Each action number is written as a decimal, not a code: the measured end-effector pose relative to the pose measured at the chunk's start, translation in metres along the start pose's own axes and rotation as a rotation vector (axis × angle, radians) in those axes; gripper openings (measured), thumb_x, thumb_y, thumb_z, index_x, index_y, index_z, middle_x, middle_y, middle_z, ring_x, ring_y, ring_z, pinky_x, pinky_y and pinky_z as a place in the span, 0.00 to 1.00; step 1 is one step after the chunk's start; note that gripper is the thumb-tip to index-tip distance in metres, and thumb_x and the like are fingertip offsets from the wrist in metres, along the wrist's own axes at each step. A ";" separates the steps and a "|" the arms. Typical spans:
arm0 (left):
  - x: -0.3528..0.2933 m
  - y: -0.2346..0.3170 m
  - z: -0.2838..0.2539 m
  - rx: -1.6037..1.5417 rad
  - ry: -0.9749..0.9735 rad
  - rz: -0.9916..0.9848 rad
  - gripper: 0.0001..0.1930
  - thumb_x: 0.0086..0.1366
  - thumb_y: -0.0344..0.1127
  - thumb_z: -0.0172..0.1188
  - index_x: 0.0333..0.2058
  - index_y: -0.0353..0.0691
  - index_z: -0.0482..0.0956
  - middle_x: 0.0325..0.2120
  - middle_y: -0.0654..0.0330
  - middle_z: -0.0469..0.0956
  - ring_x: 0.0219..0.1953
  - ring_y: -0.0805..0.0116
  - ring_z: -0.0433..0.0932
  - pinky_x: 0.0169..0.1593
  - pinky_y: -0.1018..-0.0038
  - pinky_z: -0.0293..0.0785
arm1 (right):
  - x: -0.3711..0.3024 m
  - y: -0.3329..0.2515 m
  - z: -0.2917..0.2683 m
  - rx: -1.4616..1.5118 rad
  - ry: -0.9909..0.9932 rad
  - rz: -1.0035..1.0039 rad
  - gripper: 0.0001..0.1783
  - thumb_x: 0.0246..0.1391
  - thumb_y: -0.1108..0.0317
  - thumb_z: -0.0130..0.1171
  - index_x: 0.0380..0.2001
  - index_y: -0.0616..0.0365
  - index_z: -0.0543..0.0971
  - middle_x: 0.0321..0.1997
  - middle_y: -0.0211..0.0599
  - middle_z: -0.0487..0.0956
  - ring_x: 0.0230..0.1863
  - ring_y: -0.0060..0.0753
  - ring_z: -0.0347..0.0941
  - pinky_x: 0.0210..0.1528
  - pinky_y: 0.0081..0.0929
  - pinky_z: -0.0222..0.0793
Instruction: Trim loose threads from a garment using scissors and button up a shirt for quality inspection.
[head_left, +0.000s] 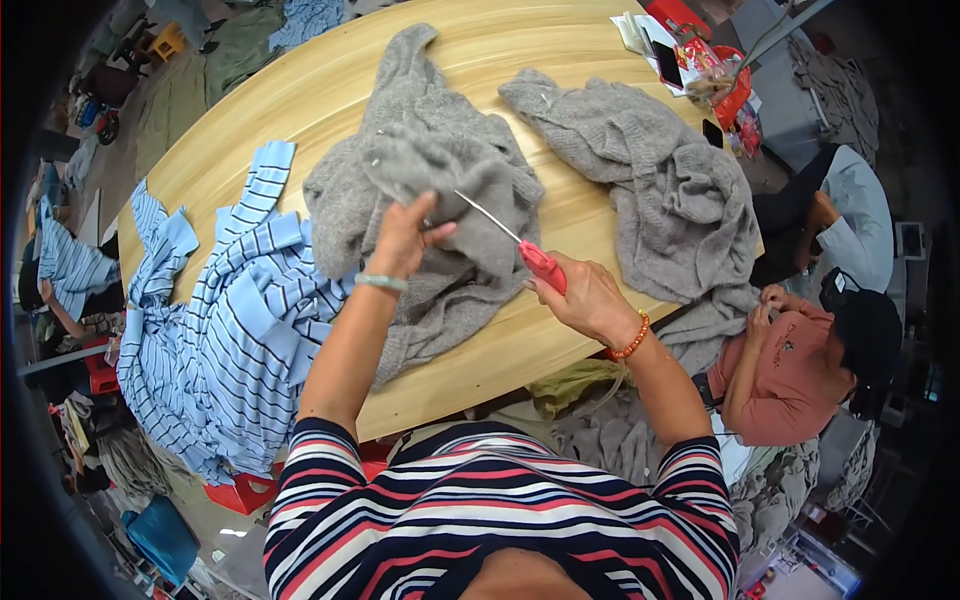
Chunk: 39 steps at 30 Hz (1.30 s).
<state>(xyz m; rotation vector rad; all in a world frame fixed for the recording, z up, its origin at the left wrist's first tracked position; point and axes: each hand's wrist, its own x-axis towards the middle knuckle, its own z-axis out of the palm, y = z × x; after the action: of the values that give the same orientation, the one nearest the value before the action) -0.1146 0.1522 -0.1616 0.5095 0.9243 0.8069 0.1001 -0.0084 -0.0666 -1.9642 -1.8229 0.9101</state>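
I see the left hand (pixel 405 238) raised over the middle of the long pale wooden table (pixel 330 90), its fingers pinched tight on a fold of the grey fuzzy knitted sweater (pixel 440 180) and lifting that fold off the heap. The rest of the sweater lies crumpled on the tabletop beneath the hand, one sleeve stretching away toward the far edge. A pale bead bracelet (pixel 381 283) sits on the left wrist.

The right hand (pixel 585 298) is closed around the red plastic handle of a thin metal-shafted picking tool (pixel 530 255) — the shaft slants up and left, and its tip reaches the pinched fold just beside the left fingers. An orange bead bracelet (pixel 633 338) circles the right wrist. Both forearms come out of sleeves striped in navy, red and white.

To the right, a second grey knitted garment (pixel 660 180) lies spread on the table, apart from the first and trailing over the near edge. To the left, a light-blue shirt with dark stripes (pixel 220 320) hangs off the table's edge, touching the grey sweater's lower left side.

At the far right end I make out a clutter of papers, a dark phone and red packaging (pixel 715 70). Beside the table on the right sit two other people — one in a salmon-pink top and black cap (pixel 790 370), one in a pale shirt (pixel 855 215).
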 end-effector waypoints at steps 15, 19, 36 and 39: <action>0.010 -0.035 -0.001 -0.185 -0.027 -0.136 0.19 0.71 0.31 0.45 0.57 0.29 0.62 0.59 0.50 0.63 0.60 0.49 0.64 0.56 0.42 0.71 | -0.031 0.001 -0.016 -0.213 -0.279 0.145 0.18 0.55 0.54 0.57 0.36 0.60 0.77 0.28 0.54 0.79 0.35 0.58 0.77 0.40 0.48 0.70; 0.003 -0.054 -0.002 -0.026 -0.102 -0.104 0.13 0.69 0.33 0.49 0.47 0.31 0.73 0.48 0.53 0.74 0.49 0.58 0.75 0.51 0.52 0.77 | -0.033 0.002 -0.019 -0.169 -0.269 0.119 0.19 0.55 0.53 0.57 0.38 0.59 0.77 0.27 0.54 0.78 0.33 0.59 0.76 0.37 0.48 0.70; -0.067 -0.053 -0.027 1.211 -0.355 0.165 0.08 0.55 0.29 0.59 0.31 0.30 0.79 0.27 0.43 0.78 0.25 0.58 0.77 0.32 0.66 0.73 | -0.049 -0.001 -0.008 -0.055 -0.171 0.016 0.18 0.54 0.58 0.59 0.45 0.54 0.75 0.29 0.50 0.78 0.34 0.55 0.75 0.37 0.44 0.70; -0.089 -0.030 -0.046 1.124 0.172 0.458 0.10 0.52 0.28 0.62 0.33 0.31 0.79 0.27 0.46 0.78 0.25 0.53 0.76 0.32 0.66 0.73 | -0.054 0.005 -0.004 -0.018 -0.091 0.010 0.17 0.53 0.64 0.60 0.46 0.56 0.75 0.30 0.49 0.77 0.34 0.55 0.74 0.37 0.42 0.69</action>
<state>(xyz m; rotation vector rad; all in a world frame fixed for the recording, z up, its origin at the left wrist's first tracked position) -0.1736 0.0657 -0.1613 1.6935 1.4169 0.6774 0.1074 -0.0604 -0.0539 -1.9745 -1.8784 1.0051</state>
